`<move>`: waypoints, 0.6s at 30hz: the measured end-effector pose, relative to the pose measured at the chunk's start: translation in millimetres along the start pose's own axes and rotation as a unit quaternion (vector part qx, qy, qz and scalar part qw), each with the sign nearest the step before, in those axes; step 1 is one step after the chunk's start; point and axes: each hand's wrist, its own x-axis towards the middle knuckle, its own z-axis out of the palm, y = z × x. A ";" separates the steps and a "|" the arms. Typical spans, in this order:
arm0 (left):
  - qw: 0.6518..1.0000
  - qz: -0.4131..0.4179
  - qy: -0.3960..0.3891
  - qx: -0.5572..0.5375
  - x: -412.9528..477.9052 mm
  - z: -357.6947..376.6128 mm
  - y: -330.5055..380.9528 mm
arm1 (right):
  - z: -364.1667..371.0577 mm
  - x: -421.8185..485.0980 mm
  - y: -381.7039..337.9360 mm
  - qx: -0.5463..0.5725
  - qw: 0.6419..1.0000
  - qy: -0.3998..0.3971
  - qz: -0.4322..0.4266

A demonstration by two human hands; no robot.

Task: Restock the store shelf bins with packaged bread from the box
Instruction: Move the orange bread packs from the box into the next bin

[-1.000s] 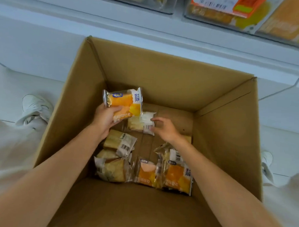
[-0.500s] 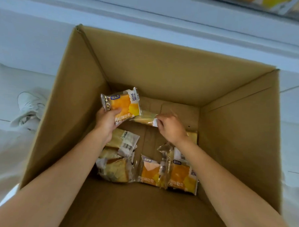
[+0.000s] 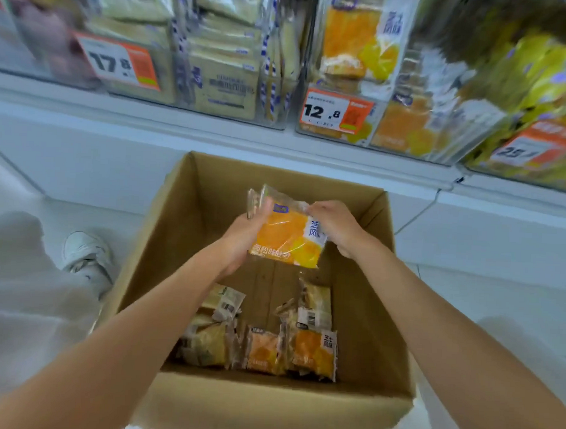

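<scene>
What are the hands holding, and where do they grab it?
Both hold an orange bread packet above the box: left hand on its left edge, right hand on its right edge.

I cannot see the far side of the orange bread packet (image 3: 287, 237): my left hand (image 3: 242, 235) covers its left edge and my right hand (image 3: 336, 226) its upper right corner, and there seems to be a second wrapper behind it. The shelf bins (image 3: 279, 117) are smeared by motion and cut off at the top edge. The rightmost price tag (image 3: 531, 147) is too blurred to read fully. The box (image 3: 267, 405) hides its own near floor behind the front wall.
</scene>
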 end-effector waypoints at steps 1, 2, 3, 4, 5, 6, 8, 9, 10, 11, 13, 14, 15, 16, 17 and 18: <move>1.000 0.015 0.010 0.002 -4.1 2.0 7.5 | -3.2 -5.3 -8.0 0.009 1.000 0.015 -0.014; 0.999 0.032 0.015 -0.001 -8.2 3.6 16.0 | -6.5 -12.9 -17.0 0.032 0.999 0.035 -0.024; 0.999 0.044 0.019 -0.006 -11.6 5.1 25.1 | -9.6 -17.9 -23.8 0.057 0.997 0.054 -0.027; 0.998 0.049 0.022 -0.020 -14.6 7.0 34.3 | -12.0 -22.5 -30.4 0.069 0.995 0.068 -0.030; 0.998 0.053 0.016 -0.041 -15.9 8.4 42.1 | -13.9 -26.6 -36.4 0.070 0.995 0.067 -0.029; 0.997 0.053 0.007 -0.058 -15.4 9.1 48.9 | -15.4 -29.3 -41.4 0.061 0.996 0.055 -0.020; 0.997 0.062 -0.011 -0.053 -16.0 13.5 63.1 | -22.4 -32.9 -50.0 0.069 0.997 0.037 -0.001; 0.997 0.074 -0.007 -0.034 -14.5 16.5 70.5 | -27.7 -34.6 -54.7 0.070 0.996 0.052 -0.002; 0.996 0.090 -0.001 -0.005 -16.5 20.8 78.1 | -33.1 -35.0 -59.1 0.059 0.995 0.082 -0.019; 0.993 0.114 0.011 0.023 -15.4 24.8 85.2 | -38.8 -34.4 -62.8 0.045 0.991 0.119 -0.046; 0.980 0.178 0.045 0.073 -10.3 33.5 103.4 | -51.1 -33.5 -72.0 0.042 0.976 0.179 -0.121; 0.969 0.212 0.067 0.107 -6.8 37.6 114.5 | -57.9 -32.9 -78.7 0.049 0.966 0.197 -0.157; 0.954 0.252 0.084 0.137 -3.5 42.6 128.2 | -65.2 -31.7 -87.3 0.057 0.959 0.205 -0.188; 0.940 0.289 0.098 0.152 2.0 47.7 142.5 | -73.1 -29.3 -96.3 0.070 0.954 0.199 -0.214; 0.927 0.321 0.108 0.160 8.7 52.3 157.1 | -81.1 -26.9 -105.3 0.083 0.951 0.179 -0.239; 0.914 0.352 0.114 0.167 12.1 58.7 171.7 | -89.2 -23.5 -112.5 0.092 0.950 0.153 -0.257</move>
